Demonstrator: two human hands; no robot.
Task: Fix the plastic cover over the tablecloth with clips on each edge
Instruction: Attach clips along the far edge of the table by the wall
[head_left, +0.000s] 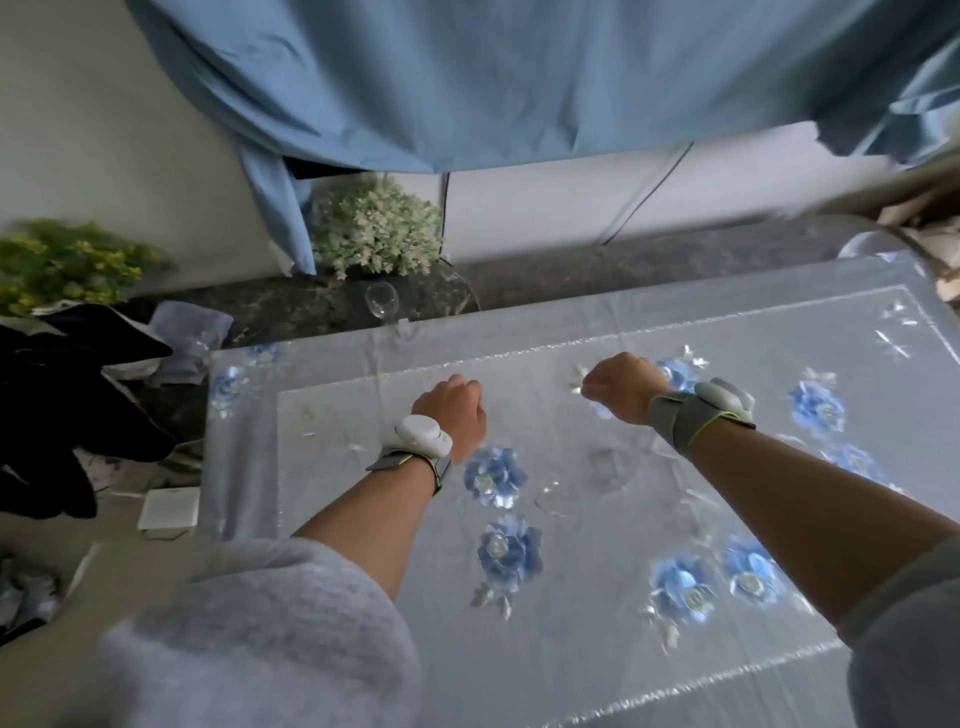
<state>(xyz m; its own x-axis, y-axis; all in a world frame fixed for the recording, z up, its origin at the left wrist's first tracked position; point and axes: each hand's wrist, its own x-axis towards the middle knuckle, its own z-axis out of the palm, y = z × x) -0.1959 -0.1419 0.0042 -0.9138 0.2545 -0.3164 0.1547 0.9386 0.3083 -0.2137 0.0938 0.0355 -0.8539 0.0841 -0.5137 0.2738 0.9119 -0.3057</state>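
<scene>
A grey tablecloth with blue flowers (501, 551) covers the table, and a clear plastic cover (332, 467) lies over it, shiny and creased. My left hand (454, 410) is a fist pressed on the cover near the table's far edge, fingers curled down into the plastic. My right hand (621, 387) is closed the same way a little to the right, pinching the plastic at its fingertips. Two see-through clips (556, 499) seem to lie on the cover between my forearms. Another clear clip (402, 328) appears to sit on the far edge.
A dark stone ledge (571, 280) runs behind the table with a clear glass (382, 300) and a pale potted plant (376, 226) on it. A blue curtain (467, 78) hangs above. Dark clothing (62, 405) and a white box (170, 508) lie at the left.
</scene>
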